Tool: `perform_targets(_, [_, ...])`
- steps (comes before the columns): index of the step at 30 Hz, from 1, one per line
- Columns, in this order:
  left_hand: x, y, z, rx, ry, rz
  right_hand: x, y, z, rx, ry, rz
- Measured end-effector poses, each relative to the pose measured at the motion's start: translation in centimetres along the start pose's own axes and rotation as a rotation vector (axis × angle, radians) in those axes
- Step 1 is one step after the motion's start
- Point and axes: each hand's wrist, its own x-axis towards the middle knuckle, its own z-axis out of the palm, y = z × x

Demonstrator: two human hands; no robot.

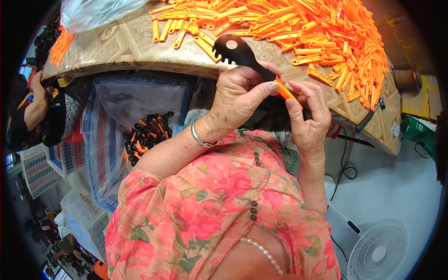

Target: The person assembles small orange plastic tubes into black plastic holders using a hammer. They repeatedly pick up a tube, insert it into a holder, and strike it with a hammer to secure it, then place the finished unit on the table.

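A black pasta server (237, 49) with a toothed head and a round hole is held up just over the table's near edge, head toward the far left. My left hand (237, 95) is closed round its neck, thumb and fingers pinching where the black part meets an orange handle (289, 95). My right hand (308, 109) has its fingers bent around the free end of that handle, thumb close to its tip. How firmly the right fingertips press on it is partly hidden. Beyond both hands lies a big heap of loose orange handles (280, 28).
The wood-patterned table (135, 44) curves across the top. A striped bag (100, 140) holding black and orange pieces (147, 135) stands at left below the edge. A hammer-like tool (368, 116) lies on the right corner. A white fan (379, 252) stands lower right; another person's arm (36, 105) shows far left.
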Motion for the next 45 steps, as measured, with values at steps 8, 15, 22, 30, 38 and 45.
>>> perform_targets(8, [-0.4,-0.2,-0.2,0.048,-0.075,0.01,-0.9,0.1,1.3,0.303,-0.085,0.274])
perform_targets(15, [-0.4,-0.4,0.1,0.004,-0.083,0.056,-0.7,0.5,1.1,0.203,-0.087,0.22])
perform_targets(22, [-0.6,-0.2,0.4,0.08,-0.144,0.084,-0.8,0.6,1.0,0.212,-0.078,0.182])
perform_targets(30, [-1.3,-0.8,0.5,0.145,-0.092,-0.023,-1.6,0.5,1.1,0.115,-0.125,0.219])
perform_targets(38, [0.3,1.0,0.7,0.147,-0.223,0.068,0.2,1.7,-1.0,-0.19,0.125,-0.434])
perform_targets(45, [0.3,2.1,-1.3,-0.513,-0.546,-0.718,1.7,3.5,-3.1,-0.567,-0.07,-0.577])
